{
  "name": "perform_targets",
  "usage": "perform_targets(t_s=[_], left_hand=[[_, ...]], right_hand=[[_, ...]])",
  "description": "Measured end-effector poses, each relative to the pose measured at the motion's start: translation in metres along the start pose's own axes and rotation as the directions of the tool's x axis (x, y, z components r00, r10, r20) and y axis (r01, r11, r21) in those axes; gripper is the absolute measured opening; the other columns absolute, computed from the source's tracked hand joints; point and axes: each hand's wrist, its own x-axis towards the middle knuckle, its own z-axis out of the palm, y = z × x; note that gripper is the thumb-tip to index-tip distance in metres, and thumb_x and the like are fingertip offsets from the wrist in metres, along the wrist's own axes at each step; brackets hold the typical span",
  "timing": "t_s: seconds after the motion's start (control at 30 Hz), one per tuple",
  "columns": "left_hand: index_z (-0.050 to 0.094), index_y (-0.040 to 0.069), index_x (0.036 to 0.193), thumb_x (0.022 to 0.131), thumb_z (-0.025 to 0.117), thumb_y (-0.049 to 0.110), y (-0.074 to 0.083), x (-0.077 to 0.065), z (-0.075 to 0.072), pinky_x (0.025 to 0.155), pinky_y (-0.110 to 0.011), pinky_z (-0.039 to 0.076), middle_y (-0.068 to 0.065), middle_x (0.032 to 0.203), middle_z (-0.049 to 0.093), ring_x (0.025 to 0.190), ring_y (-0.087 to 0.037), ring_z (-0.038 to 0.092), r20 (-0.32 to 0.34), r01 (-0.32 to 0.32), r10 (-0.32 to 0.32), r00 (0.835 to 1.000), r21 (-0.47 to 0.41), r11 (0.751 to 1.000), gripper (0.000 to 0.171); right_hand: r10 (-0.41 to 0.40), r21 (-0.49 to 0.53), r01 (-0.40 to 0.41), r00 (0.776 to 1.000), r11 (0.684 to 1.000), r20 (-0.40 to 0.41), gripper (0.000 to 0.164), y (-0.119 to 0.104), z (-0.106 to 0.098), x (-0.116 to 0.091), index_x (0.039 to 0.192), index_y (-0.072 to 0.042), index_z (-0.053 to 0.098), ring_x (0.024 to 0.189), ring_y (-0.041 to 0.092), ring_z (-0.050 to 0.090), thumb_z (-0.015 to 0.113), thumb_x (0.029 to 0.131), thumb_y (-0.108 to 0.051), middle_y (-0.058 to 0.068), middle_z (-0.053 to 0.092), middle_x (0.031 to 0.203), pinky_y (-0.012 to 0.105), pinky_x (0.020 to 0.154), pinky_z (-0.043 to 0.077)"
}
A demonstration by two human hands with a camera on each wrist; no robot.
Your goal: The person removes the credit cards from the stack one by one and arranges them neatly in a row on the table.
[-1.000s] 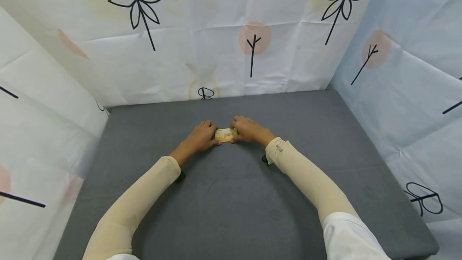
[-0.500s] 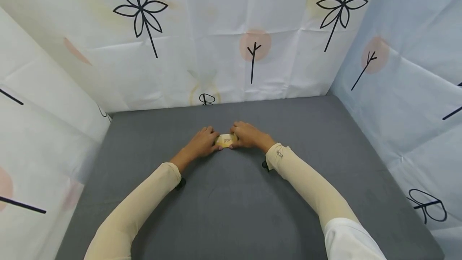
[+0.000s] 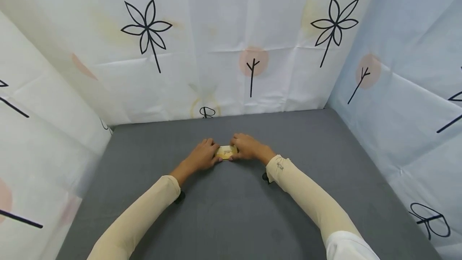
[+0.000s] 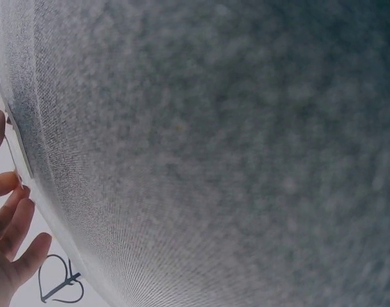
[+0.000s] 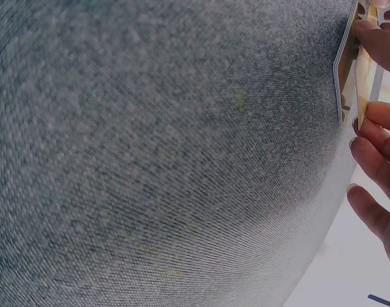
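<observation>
Toward twelve o'clock on the tabletop (image 3: pixel 223 216), left hand (image 3: pixel 203 155) and right hand (image 3: pixel 248 147) pinch a card (image 3: pixel 225 153) by its ends, wisely: likely light, stiffish.

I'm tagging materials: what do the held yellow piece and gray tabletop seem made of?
Yellow piece: probably smooth card, given its thin edge and print, though plastic is possible. Gray tabletop: likely matte woven fabric; fine thread lines show in both wrist views.

Soft light is filling the head view, the forearms (image 3: pixel 310 196) casting faint shadows on the grey tabletop (image 3: pixel 223 220). The wrist views are looking dimmer and bending its edge; the left is blurring toward its right.
</observation>
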Motion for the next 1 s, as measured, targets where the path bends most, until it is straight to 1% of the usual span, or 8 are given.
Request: perform_targets(t_s=[0.13, 0.3, 0.43, 0.57, 0.7, 0.83, 1.0], left_hand=[[0.063, 0.005, 0.129, 0.098, 0.066, 0.037, 0.001, -0.002, 0.002, 0.087, -0.047, 0.049, -0.015, 0.117, 0.058, 0.101, -0.030, 0.056, 0.008, -0.003, 0.003, 1.000, 0.002, 1.000, 0.045], [0.064, 0.004, 0.127, 0.097, 0.067, 0.036, 0.003, -0.005, 0.003, 0.086, -0.046, 0.049, -0.016, 0.114, 0.058, 0.098, -0.030, 0.056, -0.016, -0.019, 0.019, 1.000, 0.007, 1.000, 0.044], [0.063, 0.005, 0.129, 0.098, 0.066, 0.037, 0.004, -0.006, 0.003, 0.086, -0.046, 0.049, -0.015, 0.115, 0.058, 0.100, -0.029, 0.057, -0.006, -0.007, 0.007, 1.000, 0.013, 1.000, 0.045], [0.061, 0.006, 0.130, 0.098, 0.064, 0.039, 0.004, -0.005, 0.002, 0.089, -0.046, 0.048, -0.015, 0.117, 0.057, 0.103, -0.029, 0.056, 0.020, 0.014, -0.014, 1.000, -0.004, 1.000, 0.046], [0.060, 0.007, 0.131, 0.099, 0.064, 0.041, 0.002, -0.005, -0.003, 0.089, -0.046, 0.047, -0.015, 0.120, 0.056, 0.103, -0.028, 0.054, 0.038, 0.020, -0.019, 0.999, -0.026, 0.999, 0.047], [0.061, 0.006, 0.130, 0.097, 0.067, 0.042, 0.001, -0.007, -0.005, 0.086, -0.045, 0.045, -0.015, 0.120, 0.056, 0.101, -0.027, 0.053, 0.040, 0.018, -0.017, 0.999, -0.048, 0.999, 0.049], [0.060, 0.005, 0.130, 0.096, 0.067, 0.043, 0.001, -0.010, -0.008, 0.088, -0.047, 0.046, -0.015, 0.122, 0.057, 0.105, -0.029, 0.054, 0.044, 0.023, -0.021, 0.999, -0.051, 0.998, 0.051]], right_hand=[[0.003, -0.007, -0.003, 1.000, 1.000, 0.007, 0.052, -0.002, 0.002, -0.002, 0.120, -0.006, 0.066, 0.088, 0.018, 0.052, 0.073, 0.090, -0.048, 0.007, 0.059, 0.107, 0.037, 0.079, 0.045], [0.000, -0.013, 0.000, 1.000, 1.000, 0.015, 0.056, -0.003, 0.003, -0.003, 0.121, -0.006, 0.066, 0.088, 0.017, 0.052, 0.074, 0.088, -0.051, 0.006, 0.059, 0.107, 0.037, 0.079, 0.045], [-0.007, -0.011, 0.007, 1.000, 1.000, 0.014, 0.056, -0.004, 0.002, -0.004, 0.122, -0.006, 0.067, 0.088, 0.017, 0.052, 0.076, 0.087, -0.049, 0.006, 0.059, 0.107, 0.037, 0.078, 0.045], [-0.022, -0.020, 0.022, 1.000, 1.000, -0.006, 0.053, -0.005, 0.000, -0.005, 0.120, -0.007, 0.069, 0.084, 0.016, 0.051, 0.077, 0.087, -0.047, 0.005, 0.059, 0.103, 0.035, 0.075, 0.044], [-0.046, -0.036, 0.045, 0.998, 0.998, -0.040, 0.051, -0.006, -0.002, -0.005, 0.117, -0.008, 0.070, 0.080, 0.015, 0.051, 0.078, 0.086, -0.048, 0.005, 0.059, 0.099, 0.034, 0.072, 0.043], [-0.056, -0.048, 0.053, 0.997, 0.997, -0.059, 0.051, -0.006, -0.002, -0.005, 0.116, -0.009, 0.071, 0.079, 0.015, 0.050, 0.077, 0.086, -0.050, 0.004, 0.059, 0.098, 0.033, 0.071, 0.042], [-0.052, -0.055, 0.048, 0.996, 0.997, -0.071, 0.052, -0.007, -0.001, -0.005, 0.115, -0.009, 0.071, 0.077, 0.015, 0.049, 0.076, 0.086, -0.052, 0.004, 0.058, 0.097, 0.033, 0.069, 0.041]])
